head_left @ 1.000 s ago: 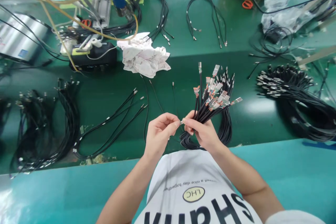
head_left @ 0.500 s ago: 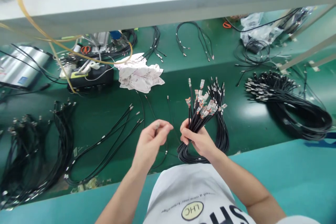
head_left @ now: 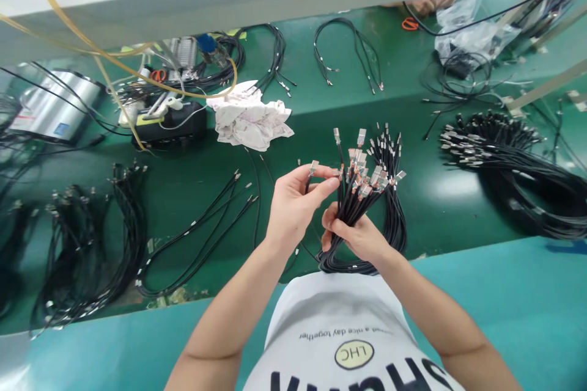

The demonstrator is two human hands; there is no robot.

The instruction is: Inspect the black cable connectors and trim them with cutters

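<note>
My right hand [head_left: 356,235] is closed around a bundle of black wires [head_left: 367,192] whose metal terminals fan upward above the green table [head_left: 321,110]. My left hand [head_left: 293,204] is raised beside the bundle's top, pinching one black wire by its metal terminal [head_left: 313,167] between thumb and fingers, close to the other terminals. The bundle's lower loops hang below my right hand near the table's front edge.
Loose black wires [head_left: 202,220] lie left of my hands, with a bigger heap [head_left: 87,238] at far left and another pile [head_left: 509,159] at right. A crumpled white cloth [head_left: 250,116], a black device [head_left: 167,122], orange scissors [head_left: 409,24] and another person's hand [head_left: 426,5] sit farther back.
My left hand has pulled a single wire away from the right hand and lifted its terminal up next to the bundle's terminals. My right hand kept its grip on the bundle.
</note>
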